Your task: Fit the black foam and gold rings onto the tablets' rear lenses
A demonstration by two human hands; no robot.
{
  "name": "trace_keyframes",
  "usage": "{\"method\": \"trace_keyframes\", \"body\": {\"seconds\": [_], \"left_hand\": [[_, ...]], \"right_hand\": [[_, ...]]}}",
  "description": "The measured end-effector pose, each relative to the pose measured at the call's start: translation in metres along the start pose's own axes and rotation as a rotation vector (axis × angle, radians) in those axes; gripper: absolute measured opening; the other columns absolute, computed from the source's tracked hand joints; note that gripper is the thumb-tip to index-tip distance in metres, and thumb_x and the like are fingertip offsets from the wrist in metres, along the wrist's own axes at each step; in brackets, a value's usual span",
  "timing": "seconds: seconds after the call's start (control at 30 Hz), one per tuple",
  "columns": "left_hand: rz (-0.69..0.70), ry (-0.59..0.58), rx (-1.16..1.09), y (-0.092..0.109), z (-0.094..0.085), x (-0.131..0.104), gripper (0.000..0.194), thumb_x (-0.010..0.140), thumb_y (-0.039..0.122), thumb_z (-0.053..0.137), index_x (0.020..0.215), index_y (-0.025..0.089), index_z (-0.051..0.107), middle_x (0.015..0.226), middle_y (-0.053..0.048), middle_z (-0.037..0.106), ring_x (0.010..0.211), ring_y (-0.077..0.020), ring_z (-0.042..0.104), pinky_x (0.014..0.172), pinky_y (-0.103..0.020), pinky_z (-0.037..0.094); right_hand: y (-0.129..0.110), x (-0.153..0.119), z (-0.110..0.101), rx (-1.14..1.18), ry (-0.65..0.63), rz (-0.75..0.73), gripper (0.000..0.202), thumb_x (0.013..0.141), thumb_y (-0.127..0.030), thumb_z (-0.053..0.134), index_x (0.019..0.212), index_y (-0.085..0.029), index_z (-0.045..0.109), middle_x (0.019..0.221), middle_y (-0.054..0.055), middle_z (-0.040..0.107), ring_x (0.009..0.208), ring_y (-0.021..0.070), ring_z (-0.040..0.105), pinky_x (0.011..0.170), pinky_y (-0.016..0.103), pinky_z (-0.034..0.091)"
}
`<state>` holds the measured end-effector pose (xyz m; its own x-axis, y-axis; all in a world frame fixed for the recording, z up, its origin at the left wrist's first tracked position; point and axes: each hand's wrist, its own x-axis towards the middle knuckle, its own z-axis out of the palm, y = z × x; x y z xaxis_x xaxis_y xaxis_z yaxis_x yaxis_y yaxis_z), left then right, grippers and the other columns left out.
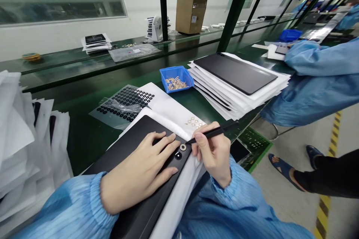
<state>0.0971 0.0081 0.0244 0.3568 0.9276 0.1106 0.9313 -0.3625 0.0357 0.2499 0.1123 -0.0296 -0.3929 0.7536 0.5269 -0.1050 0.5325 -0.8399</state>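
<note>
A dark tablet back panel [127, 149] lies at a slant before me on white sheeting. My left hand [143, 171] rests flat on it, fingers stretched out beside the camera holes. In my right hand [214, 151] is a pair of black tweezers [214, 132], held like a pen. Their tips touch or nearly touch a pale gold ring [183, 147] at the panel's upper corner. Just below that ring sits a round black lens piece [178, 155]. Several loose gold rings [193, 121] lie on the white sheet [165, 101] beyond the panel.
A blue bin [176, 79] holds small rings. Left of it lies a clear sheet of black ring stickers [125, 101]. Stacked wrapped panels [235, 73] stand right, more white-wrapped pieces [28, 149] left. A co-worker's blue sleeve [322, 58] is at the right.
</note>
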Motion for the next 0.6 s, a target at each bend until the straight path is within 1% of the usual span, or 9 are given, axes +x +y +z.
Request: {"method": "trace_keyframes", "body": {"seconds": [0.07, 0.17, 0.3, 0.37, 0.43, 0.5, 0.53, 0.6], "left_hand": [[0.001, -0.003, -0.008, 0.0, 0.0, 0.0, 0.041, 0.094, 0.03, 0.043, 0.126, 0.004, 0.049, 0.124, -0.018, 0.057, 0.108, -0.0332, 0.052, 0.087, -0.047, 0.047], [-0.011, -0.022, -0.02, -0.001, 0.0, 0.0, 0.039, 0.095, 0.031, 0.042, 0.126, 0.008, 0.049, 0.126, -0.016, 0.057, 0.109, -0.0316, 0.052, 0.089, -0.045, 0.047], [-0.024, -0.029, -0.043, -0.001, -0.001, 0.0, 0.038, 0.096, 0.032, 0.042, 0.125, 0.009, 0.05, 0.126, -0.015, 0.056, 0.11, -0.0306, 0.051, 0.09, -0.044, 0.046], [-0.023, -0.022, -0.053, -0.001, -0.001, 0.0, 0.038, 0.095, 0.031, 0.042, 0.125, 0.009, 0.05, 0.125, -0.015, 0.057, 0.11, -0.0306, 0.051, 0.089, -0.044, 0.046], [-0.021, -0.018, -0.058, -0.001, 0.0, 0.0, 0.038, 0.096, 0.032, 0.041, 0.125, 0.009, 0.05, 0.126, -0.015, 0.057, 0.11, -0.0306, 0.05, 0.088, -0.043, 0.046], [-0.018, -0.012, -0.069, -0.002, 0.001, 0.0, 0.039, 0.096, 0.033, 0.041, 0.126, 0.01, 0.05, 0.126, -0.015, 0.056, 0.11, -0.0306, 0.05, 0.087, -0.043, 0.046], [-0.019, -0.009, -0.077, -0.002, 0.002, 0.0, 0.039, 0.096, 0.034, 0.041, 0.126, 0.01, 0.05, 0.127, -0.014, 0.056, 0.11, -0.0305, 0.05, 0.087, -0.043, 0.046], [-0.027, 0.001, -0.097, -0.004, 0.003, 0.0, 0.04, 0.095, 0.034, 0.043, 0.127, 0.012, 0.05, 0.129, -0.013, 0.055, 0.11, -0.0302, 0.049, 0.088, -0.043, 0.045]], "right_hand": [[0.0, 0.001, 0.0, -0.002, -0.001, 0.001, 0.015, 0.092, -0.027, 0.048, 0.08, -0.019, 0.047, 0.059, -0.004, 0.049, 0.037, 0.0059, 0.049, 0.035, 0.019, 0.037], [0.001, 0.001, 0.0, 0.033, -0.011, 0.009, 0.017, 0.093, -0.03, 0.048, 0.08, -0.019, 0.047, 0.06, -0.003, 0.05, 0.037, 0.0061, 0.049, 0.035, 0.019, 0.037], [0.003, -0.003, 0.0, 0.144, -0.047, 0.006, 0.019, 0.093, -0.03, 0.047, 0.08, -0.018, 0.046, 0.064, -0.002, 0.053, 0.038, 0.0047, 0.047, 0.036, 0.019, 0.036], [0.003, -0.006, -0.001, 0.223, -0.08, 0.029, 0.02, 0.094, -0.031, 0.046, 0.079, -0.018, 0.046, 0.062, -0.003, 0.052, 0.039, 0.0054, 0.047, 0.037, 0.019, 0.036], [0.001, -0.003, -0.005, 0.299, -0.094, 0.029, 0.022, 0.095, -0.033, 0.044, 0.079, -0.018, 0.046, 0.06, -0.003, 0.052, 0.04, 0.0061, 0.047, 0.037, 0.019, 0.036], [-0.001, 0.012, -0.009, 0.278, -0.077, -0.022, 0.023, 0.094, -0.035, 0.046, 0.078, -0.018, 0.046, 0.061, -0.003, 0.052, 0.041, 0.0064, 0.048, 0.039, 0.019, 0.037], [-0.002, 0.026, -0.01, 0.216, -0.069, -0.056, 0.025, 0.093, -0.037, 0.048, 0.077, -0.018, 0.047, 0.06, -0.003, 0.052, 0.041, 0.0065, 0.048, 0.04, 0.02, 0.038], [0.001, 0.066, -0.008, 0.039, -0.069, -0.109, 0.027, 0.09, -0.04, 0.052, 0.075, -0.018, 0.048, 0.056, -0.003, 0.05, 0.042, 0.0076, 0.048, 0.044, 0.02, 0.04]]}}
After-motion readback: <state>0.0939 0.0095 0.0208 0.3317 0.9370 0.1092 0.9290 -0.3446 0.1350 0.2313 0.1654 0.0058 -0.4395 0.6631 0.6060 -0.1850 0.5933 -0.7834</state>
